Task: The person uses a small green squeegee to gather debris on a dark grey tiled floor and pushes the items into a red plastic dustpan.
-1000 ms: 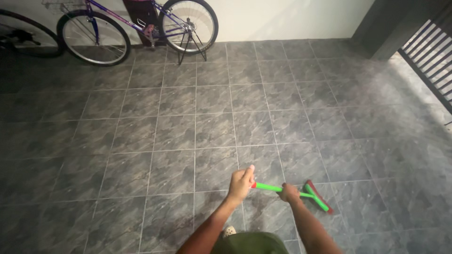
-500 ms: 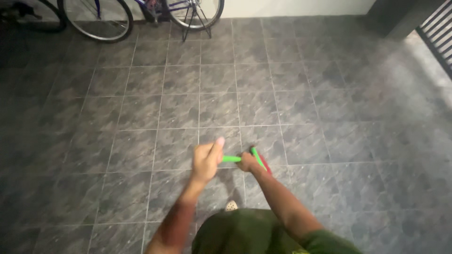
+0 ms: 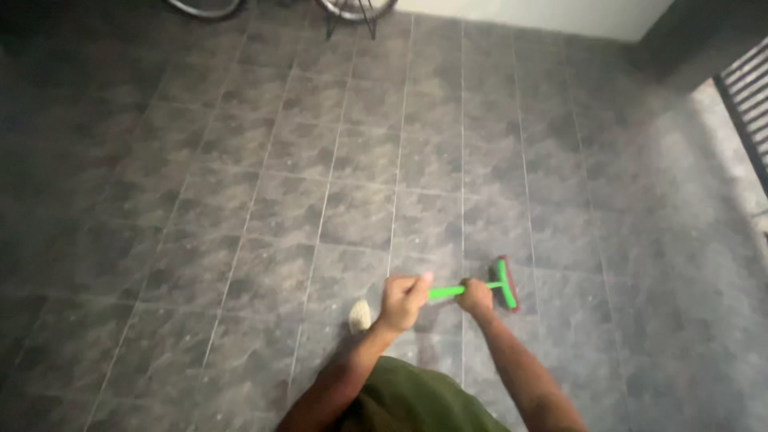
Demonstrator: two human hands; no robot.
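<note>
Grey mottled floor tiles (image 3: 336, 184) with pale grout lines fill nearly the whole room from where I stand, dim toward the left and a little brighter on the right. Low in the middle, a broom with a bright green handle (image 3: 468, 290) runs almost level across the person's front, and its head (image 3: 506, 282), green with a dark red edge, rests on the tiles just right of centre. The right hand (image 3: 475, 299) is wrapped tightly round the handle close to the head, knuckles up. The left hand (image 3: 405, 297) grips the upper end of the same handle in a closed fist, just left of the other hand, with a short stretch of green showing between them. Both bare forearms come up from the bottom edge, over a dark green shirt (image 3: 416, 404). A pale shoe tip (image 3: 361, 315) shows on the floor just beside the left wrist. Farther off, at the top edge, bicycle wheels and a kickstand (image 3: 352, 16) stand near a light wall (image 3: 544, 14). On the far right a dark barred gate (image 3: 748, 96) runs along the floor's edge.
</note>
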